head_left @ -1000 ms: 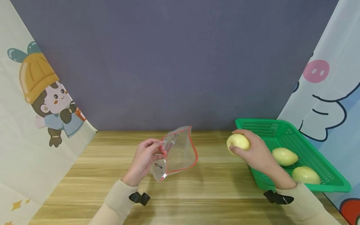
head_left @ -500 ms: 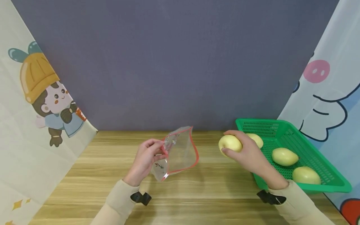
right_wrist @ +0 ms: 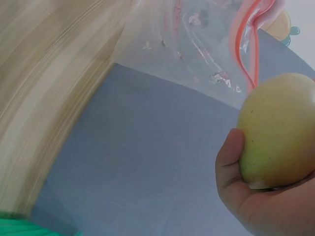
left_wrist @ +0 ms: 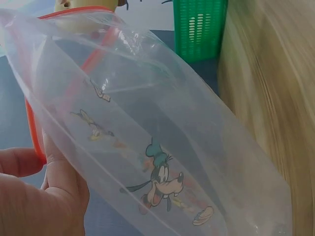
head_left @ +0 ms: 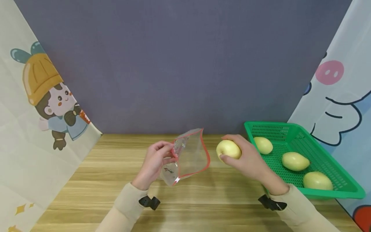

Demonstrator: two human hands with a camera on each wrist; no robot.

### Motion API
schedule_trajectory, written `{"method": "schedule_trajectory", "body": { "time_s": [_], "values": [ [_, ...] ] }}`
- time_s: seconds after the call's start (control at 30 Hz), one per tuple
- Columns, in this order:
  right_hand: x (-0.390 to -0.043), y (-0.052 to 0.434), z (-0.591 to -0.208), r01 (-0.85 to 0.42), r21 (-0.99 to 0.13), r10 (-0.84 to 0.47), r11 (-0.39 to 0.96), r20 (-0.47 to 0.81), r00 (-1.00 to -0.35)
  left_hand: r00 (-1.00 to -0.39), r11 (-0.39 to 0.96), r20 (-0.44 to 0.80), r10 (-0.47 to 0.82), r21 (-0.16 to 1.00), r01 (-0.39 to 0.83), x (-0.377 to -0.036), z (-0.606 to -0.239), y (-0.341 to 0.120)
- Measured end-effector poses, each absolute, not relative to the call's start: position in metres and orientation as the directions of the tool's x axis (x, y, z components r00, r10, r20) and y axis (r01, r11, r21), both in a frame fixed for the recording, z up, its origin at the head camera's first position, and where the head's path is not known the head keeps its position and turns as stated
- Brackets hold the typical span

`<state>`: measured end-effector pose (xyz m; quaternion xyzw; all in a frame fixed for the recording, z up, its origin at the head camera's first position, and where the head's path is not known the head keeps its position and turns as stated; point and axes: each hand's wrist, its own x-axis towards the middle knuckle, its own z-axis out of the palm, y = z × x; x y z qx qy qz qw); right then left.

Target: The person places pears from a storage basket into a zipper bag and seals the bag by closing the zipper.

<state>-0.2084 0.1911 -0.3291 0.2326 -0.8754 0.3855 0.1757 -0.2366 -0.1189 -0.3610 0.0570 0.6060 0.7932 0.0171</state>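
Now your right hand (head_left: 249, 158) has carried the pale yellow fruit (head_left: 229, 149) further left than a second ago: it was beside the green basket (head_left: 333, 187) rim then, and it now sits well clear of the basket, just beside the red-edged mouth of the clear bag (head_left: 189, 156). With the hand out of the way, a third fruit at the basket's far end (head_left: 263, 145) shows, alongside the other two (head_left: 295, 161) (head_left: 317, 181). Your left hand (head_left: 155, 162) is a little further right, its grip pinching the bag's rim as before, above the tabletop (head_left: 220, 196).

Your right grip is curled round the fruit, thumb under it in the right wrist view (right_wrist: 278, 130); its skin is smooth, matte and faintly speckled, its shape rounded. The bag is thin, glossy, crinkled plastic with a red zip strip and small cartoon prints (left_wrist: 157, 182), its mouth held agape. The basket is rigid perforated plastic, rectangular with sloping walls. The tabletop is pale wood grain in long streaks.
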Motion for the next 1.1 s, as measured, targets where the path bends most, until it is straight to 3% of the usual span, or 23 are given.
{"method": "schedule_trajectory", "body": {
  "time_s": [0.8, 1.1],
  "values": [
    [-0.209, 0.157, -0.320, -0.696, -0.551, -0.381, 0.461, 0.585, -0.716, -0.992, -0.262, 0.069, 0.103, 0.964, 0.040, -0.238, -0.364, -0.116],
    [-0.209, 0.144, -0.318, -0.705, -0.554, -0.408, 0.442, 0.575, -0.709, -0.991, -0.274, 0.075, 0.109, 0.961, 0.042, -0.240, -0.367, -0.111]
  ]
}}
